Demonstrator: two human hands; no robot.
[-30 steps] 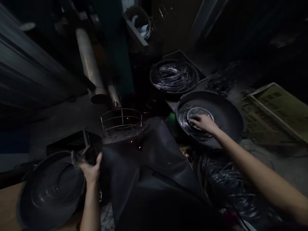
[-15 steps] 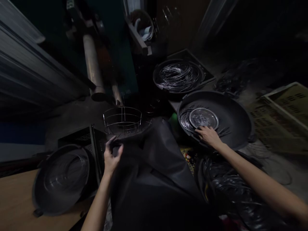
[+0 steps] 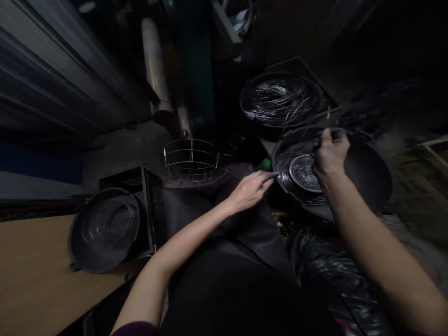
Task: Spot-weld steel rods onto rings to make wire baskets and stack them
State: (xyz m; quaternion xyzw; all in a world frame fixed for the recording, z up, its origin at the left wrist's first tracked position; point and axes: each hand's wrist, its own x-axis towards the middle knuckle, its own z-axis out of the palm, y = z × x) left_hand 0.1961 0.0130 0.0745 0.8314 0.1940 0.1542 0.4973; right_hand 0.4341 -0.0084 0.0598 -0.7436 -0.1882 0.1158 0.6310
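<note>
My left hand reaches across to the left rim of a wide dark basin. Its fingers are stretched out, the tips dark, and I see nothing held in them. Over the same basin my right hand is closed, blurred by motion, with a thin metal wire sticking up from it. Below it, a round metal bowl with many short wire pieces lies in the basin, more wires around it. A round wire frame stands left of my hands, touched by neither.
A tub of coiled wire stands behind the basin. At left, another dark basin rests by a black crate and a wooden board. Bundled black strands lie at lower right, a yellowish crate beyond. A machine bar juts out above the frame.
My left hand has moved right, from beside the wire frame to the basin's rim. My right hand has risen from the metal bowl, with a wire now showing in it. The view has shifted.
</note>
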